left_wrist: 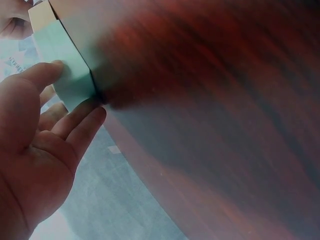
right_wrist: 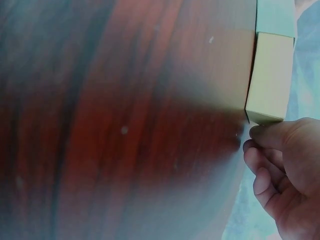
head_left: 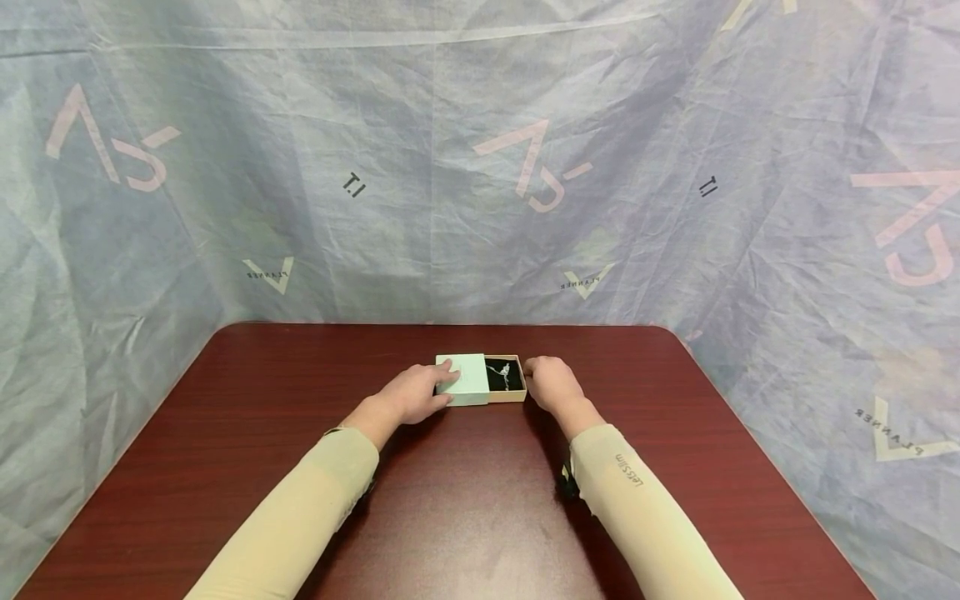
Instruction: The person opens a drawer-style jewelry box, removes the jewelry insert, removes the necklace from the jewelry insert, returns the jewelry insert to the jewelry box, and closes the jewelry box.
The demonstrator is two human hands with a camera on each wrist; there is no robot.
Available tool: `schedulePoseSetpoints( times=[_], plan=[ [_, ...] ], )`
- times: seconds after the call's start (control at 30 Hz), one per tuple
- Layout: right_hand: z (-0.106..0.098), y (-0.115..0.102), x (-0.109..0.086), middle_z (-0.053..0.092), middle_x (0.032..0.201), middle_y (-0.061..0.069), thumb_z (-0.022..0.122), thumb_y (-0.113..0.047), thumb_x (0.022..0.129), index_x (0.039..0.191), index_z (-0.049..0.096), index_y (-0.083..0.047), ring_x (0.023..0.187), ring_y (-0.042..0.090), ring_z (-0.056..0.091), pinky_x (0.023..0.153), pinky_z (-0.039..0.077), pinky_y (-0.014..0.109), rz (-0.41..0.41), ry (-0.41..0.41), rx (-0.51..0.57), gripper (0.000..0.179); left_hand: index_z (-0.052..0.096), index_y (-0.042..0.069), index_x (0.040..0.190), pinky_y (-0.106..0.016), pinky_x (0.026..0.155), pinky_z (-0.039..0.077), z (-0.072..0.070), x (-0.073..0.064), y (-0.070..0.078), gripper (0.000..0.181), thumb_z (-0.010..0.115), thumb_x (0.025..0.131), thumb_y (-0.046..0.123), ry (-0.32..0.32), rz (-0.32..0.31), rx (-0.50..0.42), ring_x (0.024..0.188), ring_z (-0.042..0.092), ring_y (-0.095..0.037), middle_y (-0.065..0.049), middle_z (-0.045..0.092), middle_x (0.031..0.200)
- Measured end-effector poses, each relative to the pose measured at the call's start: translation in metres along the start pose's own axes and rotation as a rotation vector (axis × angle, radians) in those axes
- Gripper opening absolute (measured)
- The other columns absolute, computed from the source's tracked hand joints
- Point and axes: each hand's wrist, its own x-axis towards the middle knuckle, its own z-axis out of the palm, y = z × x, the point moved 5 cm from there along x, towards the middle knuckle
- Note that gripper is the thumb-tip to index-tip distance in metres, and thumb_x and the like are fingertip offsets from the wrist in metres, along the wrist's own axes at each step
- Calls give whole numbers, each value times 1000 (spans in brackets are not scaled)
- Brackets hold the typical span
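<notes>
A small jewelry box stands on the table, its pale mint sleeve [head_left: 472, 385] partly off its tan inner tray [head_left: 507, 397]. On the black lining of the tray's exposed part lies a silver chain with a pendant [head_left: 505, 372]. My left hand [head_left: 415, 392] grips the left part of the sleeve, one finger across its top. At the tray's right end is my right hand [head_left: 553, 383], fingers curled and thumb against that end. The right wrist view shows the tray's side [right_wrist: 271, 75] above the thumb; the exact pinch point is hidden there.
A dark red wooden table [head_left: 465, 517] carries the box near its far edge. Behind and beside it hangs a wrinkled grey printed cloth [head_left: 420, 108]. Both forearms wear pale sleeves [head_left: 300, 508], and a small dark item [head_left: 567, 483] shows beneath the right cuff.
</notes>
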Motion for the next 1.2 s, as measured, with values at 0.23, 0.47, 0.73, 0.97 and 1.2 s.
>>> schedulePoseSetpoints(
  times=[0.23,0.47,0.73,0.97,1.2],
  plan=[
    [-1,6,1,74,90,8,67,-2,98,81,72,-13,92,33,72,87,62,49,16,1,-7,21,54,10,163,-55,126,46,-2,0,0,53,65,112,21,-2,-4,8,156,50,-44,-18,40,176],
    [-1,11,1,77,95,9,66,-4,100,87,75,-12,98,36,73,91,62,51,27,-3,-5,18,53,10,164,-55,126,45,-2,0,-2,54,64,112,20,-1,0,7,156,49,-43,-18,39,176],
    [0,13,1,77,95,9,67,-4,100,88,76,-11,98,35,74,91,62,50,22,-9,-4,17,53,10,164,-55,127,45,-1,0,-2,54,64,112,20,-9,-6,1,157,48,-43,-18,39,176],
    [-1,14,-1,79,96,9,68,-4,99,88,78,-11,99,36,75,91,63,51,5,-5,-6,16,53,11,164,-54,126,46,0,0,-3,54,65,112,20,-8,-11,-7,157,49,-42,-17,38,177],
    [2,25,0,76,120,17,59,0,101,118,80,-5,122,39,72,108,59,53,53,-84,16,28,53,13,164,-54,126,46,3,1,-3,54,65,112,22,-15,-22,-17,157,49,-42,-16,37,177]
  ],
)
